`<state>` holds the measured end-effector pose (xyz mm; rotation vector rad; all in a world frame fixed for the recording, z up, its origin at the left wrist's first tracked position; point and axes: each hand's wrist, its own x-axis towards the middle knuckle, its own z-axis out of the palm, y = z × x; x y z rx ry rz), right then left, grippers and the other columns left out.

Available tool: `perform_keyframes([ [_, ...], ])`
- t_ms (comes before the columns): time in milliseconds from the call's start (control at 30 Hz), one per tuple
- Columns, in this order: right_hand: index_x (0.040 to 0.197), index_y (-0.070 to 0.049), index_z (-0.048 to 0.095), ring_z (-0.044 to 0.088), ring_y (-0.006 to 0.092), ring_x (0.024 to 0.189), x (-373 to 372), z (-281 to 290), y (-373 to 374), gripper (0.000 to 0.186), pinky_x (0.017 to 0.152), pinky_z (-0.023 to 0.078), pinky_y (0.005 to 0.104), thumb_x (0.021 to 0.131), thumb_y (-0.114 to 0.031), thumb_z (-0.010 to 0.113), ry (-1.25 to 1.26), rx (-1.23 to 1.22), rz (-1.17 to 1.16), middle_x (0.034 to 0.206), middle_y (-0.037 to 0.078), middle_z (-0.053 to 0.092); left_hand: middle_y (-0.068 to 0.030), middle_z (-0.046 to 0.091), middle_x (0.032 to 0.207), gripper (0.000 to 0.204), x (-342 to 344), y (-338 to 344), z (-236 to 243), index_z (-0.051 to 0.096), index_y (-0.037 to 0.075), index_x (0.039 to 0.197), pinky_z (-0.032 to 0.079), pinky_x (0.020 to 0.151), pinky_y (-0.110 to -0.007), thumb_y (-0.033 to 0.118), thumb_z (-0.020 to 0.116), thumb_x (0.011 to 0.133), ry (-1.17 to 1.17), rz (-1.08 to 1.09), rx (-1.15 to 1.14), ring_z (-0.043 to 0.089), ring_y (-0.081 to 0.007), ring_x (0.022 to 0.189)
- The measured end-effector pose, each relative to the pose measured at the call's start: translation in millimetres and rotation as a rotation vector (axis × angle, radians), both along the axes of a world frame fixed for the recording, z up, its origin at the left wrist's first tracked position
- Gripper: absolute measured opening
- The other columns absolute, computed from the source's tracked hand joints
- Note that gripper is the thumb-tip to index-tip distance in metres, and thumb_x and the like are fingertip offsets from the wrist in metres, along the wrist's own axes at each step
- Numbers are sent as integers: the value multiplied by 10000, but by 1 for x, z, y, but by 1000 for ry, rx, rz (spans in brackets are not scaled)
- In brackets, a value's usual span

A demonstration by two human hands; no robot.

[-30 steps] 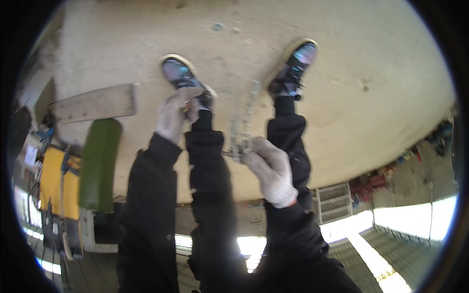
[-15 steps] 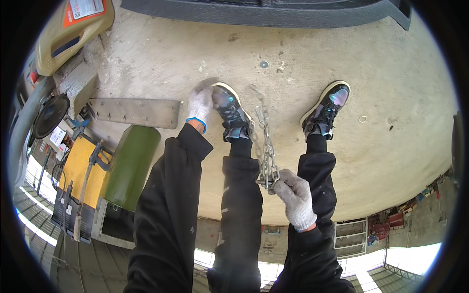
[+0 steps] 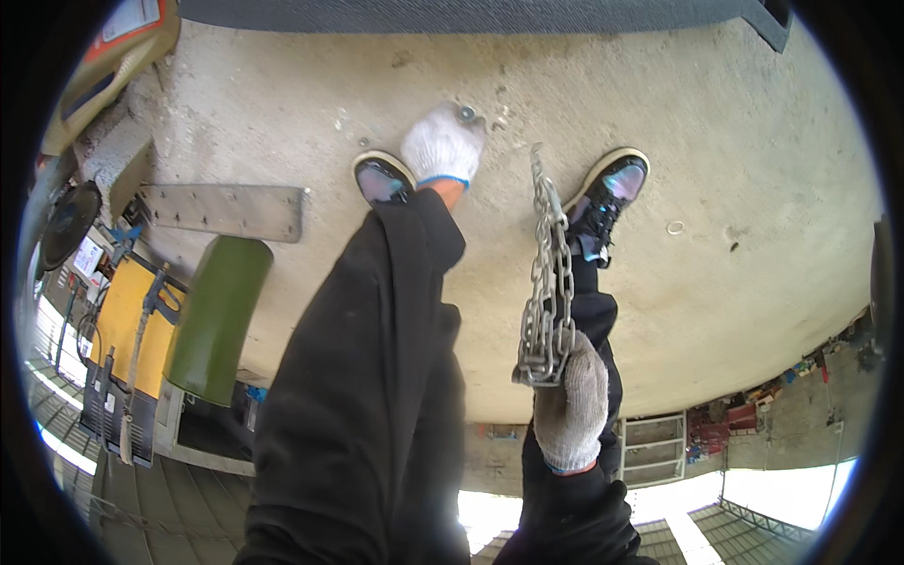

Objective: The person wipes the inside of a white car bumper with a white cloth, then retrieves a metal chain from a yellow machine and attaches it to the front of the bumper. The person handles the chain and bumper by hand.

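Note:
My left hand [image 3: 441, 146], in a white knit glove with a blue cuff edge, is low over the concrete floor in front of my left shoe. A small round metal washer [image 3: 466, 114] shows right at its fingertips; the fingers are blurred and mostly hidden, so their grip is unclear. My right hand [image 3: 573, 405], in a greyer glove, is closed on a metal chain [image 3: 548, 292] near my right leg. Several loops of the chain are gathered at a dark metal piece [image 3: 524, 374] beside the fingers. The chain's far end reaches toward my right shoe [image 3: 607, 202].
A flat metal plate [image 3: 226, 212], a green curved metal piece [image 3: 221, 320] and a yellow-and-black machine [image 3: 137, 325] stand at the left. At the upper left is a tan jug [image 3: 113, 80]. A dark edge [image 3: 471, 17] crosses the top. A thin ring [image 3: 675, 227] lies at right.
My left hand has moved right, from beside my left shoe to the washer. The right hand, still holding the chain, has turned and come lower, and the view has shifted slightly.

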<state>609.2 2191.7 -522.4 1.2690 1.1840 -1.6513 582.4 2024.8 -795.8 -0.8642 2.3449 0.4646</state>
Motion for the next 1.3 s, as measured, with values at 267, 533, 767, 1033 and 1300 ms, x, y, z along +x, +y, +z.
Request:
perform_keyframes([
  [267,856,-54,597,594,152,884,-18,2,-1,154,894,495,381,788,4,722,59,170,254,904,45,611,-211,702,813,286,-8,3,-13,722,68,823,548,731,-510,337,626,816,-32,-94,-52,692,-412,786],
  [533,819,-112,638,606,265,804,-14,1,-10,210,801,516,401,707,-26,793,452,729,899,848,41,627,-213,696,796,261,-10,0,-13,722,65,802,549,715,-479,319,669,774,-82,-73,45,693,-392,778],
  [767,783,-95,596,610,340,894,-13,-13,-10,239,868,522,440,645,9,760,529,609,953,976,67,664,-5,495,589,113,1,-8,37,583,48,740,366,528,-281,105,590,838,-2,801,753,466,-117,540],
  [1033,794,-40,515,666,153,805,-20,19,-16,231,750,530,291,764,42,729,155,52,568,868,88,709,-62,529,726,130,54,-31,196,467,95,675,395,559,-283,11,549,618,324,1197,1241,485,-172,614],
  [1300,935,-17,517,522,66,644,-26,134,-17,133,596,452,237,864,24,621,212,29,569,829,81,675,-51,507,697,194,49,-25,372,457,66,734,377,583,-267,7,538,568,26,1080,1398,462,-155,618],
])
